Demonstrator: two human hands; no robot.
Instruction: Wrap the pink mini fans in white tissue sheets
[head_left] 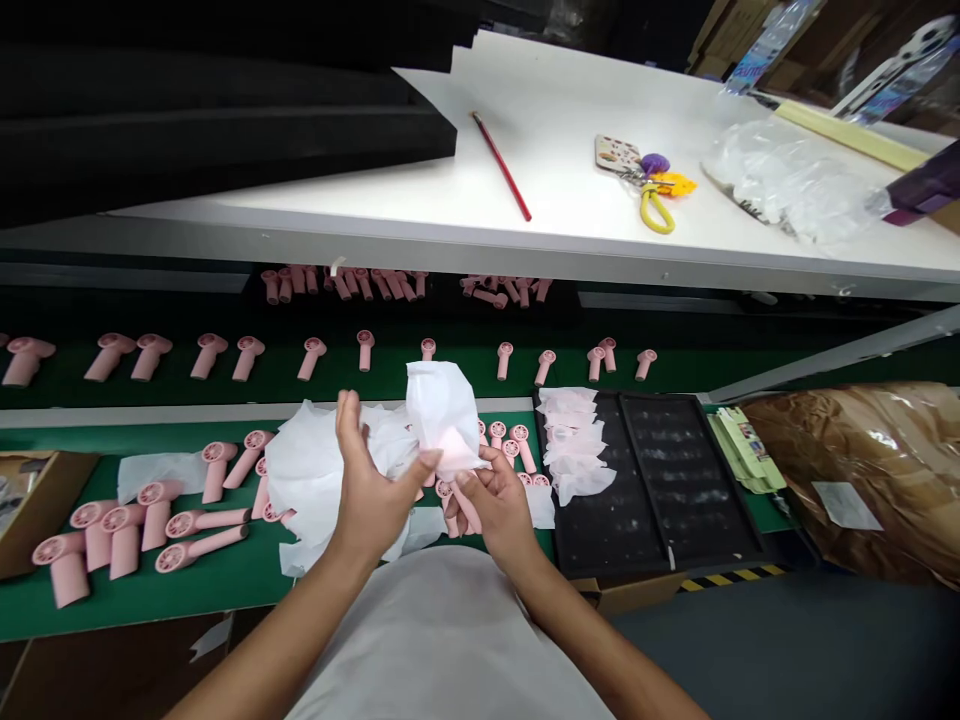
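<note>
My left hand point(369, 485) and my right hand point(495, 500) meet over the green work surface point(225, 585). Between them is a thin white pouch point(444, 412) with a pink handheld fan point(466, 505) partly inside it. My left thumb and fingers pinch the pouch's lower edge. The fingers of my right hand are closed on the pink handle sticking out below. A heap of loose white pouches point(311, 470) lies just behind my left hand. More pink fans point(112, 540) lie scattered to the left.
A green conveyor belt point(465, 375) behind carries a row of pink fans. A black tray point(660, 490) at right holds wrapped fans in white pouches. A white shelf point(450, 190) above holds a red stick, keys and plastic bags. Brown paper lies far right, a cardboard box far left.
</note>
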